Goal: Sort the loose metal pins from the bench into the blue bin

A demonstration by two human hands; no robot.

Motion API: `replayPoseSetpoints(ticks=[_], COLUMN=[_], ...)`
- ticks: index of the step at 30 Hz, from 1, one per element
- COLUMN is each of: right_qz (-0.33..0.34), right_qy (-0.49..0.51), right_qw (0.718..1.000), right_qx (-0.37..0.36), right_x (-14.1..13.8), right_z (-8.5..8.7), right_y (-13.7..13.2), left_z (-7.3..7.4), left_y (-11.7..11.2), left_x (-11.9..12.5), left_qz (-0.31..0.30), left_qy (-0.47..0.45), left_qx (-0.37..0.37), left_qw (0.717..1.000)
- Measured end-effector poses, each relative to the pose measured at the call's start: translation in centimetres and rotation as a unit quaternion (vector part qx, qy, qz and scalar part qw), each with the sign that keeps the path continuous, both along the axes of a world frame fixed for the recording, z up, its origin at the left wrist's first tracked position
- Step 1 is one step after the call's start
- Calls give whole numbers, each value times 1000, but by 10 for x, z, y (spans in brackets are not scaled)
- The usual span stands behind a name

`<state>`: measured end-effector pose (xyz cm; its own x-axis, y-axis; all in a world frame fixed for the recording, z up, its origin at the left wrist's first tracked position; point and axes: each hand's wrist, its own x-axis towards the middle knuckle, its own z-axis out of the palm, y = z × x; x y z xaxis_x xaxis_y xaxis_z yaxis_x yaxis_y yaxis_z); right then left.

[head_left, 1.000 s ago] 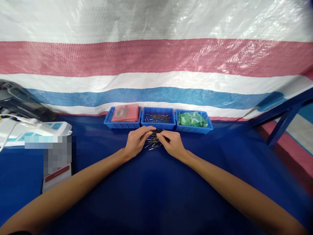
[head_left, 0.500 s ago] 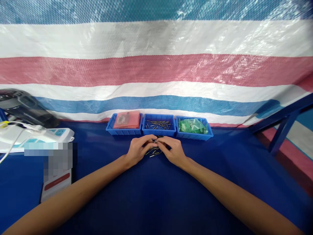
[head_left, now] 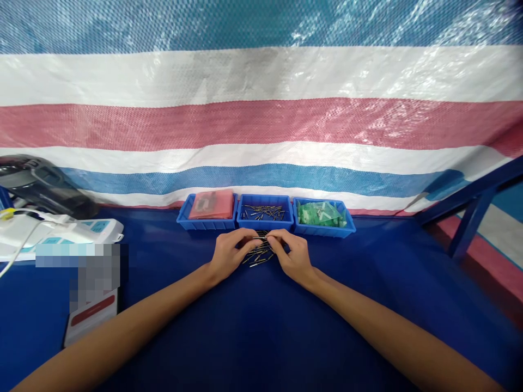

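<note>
- Two bare hands meet over the blue table (head_left: 253, 321); the step in hand looks like fingertip handling of one slim metal piece (head_left: 260, 237).
- Left hand (head_left: 232, 249): narrow, thumb and forefinger pinched at the near end of that piece, as far as so small a thing can be read.
- Right hand (head_left: 292, 252): narrow too, its fingertips drawn together at the other end — whether both grip equally firmly, I cannot tell.
- The piece spans the short gap between the two sets of fingertips, just above a loose pile (head_left: 257, 257) of similar pieces lying between the hands.
- Any next move probably calls for a light, steady pinch — something so thin could easily roll or slip.
- Just beyond the fingers stands the middle bin (head_left: 265, 224), holding more such pieces; the left bin (head_left: 206, 224) holds pink packets (head_left: 216, 204), the right bin (head_left: 326, 231) green packets (head_left: 321, 213).
</note>
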<state>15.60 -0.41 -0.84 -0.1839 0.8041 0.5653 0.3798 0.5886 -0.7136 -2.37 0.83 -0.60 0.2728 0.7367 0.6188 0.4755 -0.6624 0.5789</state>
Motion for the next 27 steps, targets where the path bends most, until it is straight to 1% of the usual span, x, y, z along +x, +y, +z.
replayPoseSetpoints(ticks=[2, 7, 9, 13, 16, 23, 27], right_qz=[-9, 9, 18, 29, 27, 15, 6], right_qy=[2, -28, -37, -45, -43, -30, -17], right_qw=[1000, 1000, 999, 998, 999, 999, 1000], right_qx=[-2, -10, -15, -16, -15, -5, -14], right_x=[0, -1, -1, -1, -1, -1, 0], right_z=[0, -1, -2, -4, -4, -1, -2], right_y=[0, 2, 2, 2, 2, 2, 1], left_z=[1, 3, 2, -1, -2, 3, 2], left_y=[-1, -3, -4, -6, -5, -3, -2], left_x=[1, 0, -1, -3, -4, -4, -3], left_qz=[3, 2, 2, -15, -23, -34, -33], left_qy=[4, -1, -4, -27, -36, 29, 39], left_qx=[10, 41, 28, -37, -50, 34, 61], left_qw=[1000, 999, 1000, 999, 998, 998, 997])
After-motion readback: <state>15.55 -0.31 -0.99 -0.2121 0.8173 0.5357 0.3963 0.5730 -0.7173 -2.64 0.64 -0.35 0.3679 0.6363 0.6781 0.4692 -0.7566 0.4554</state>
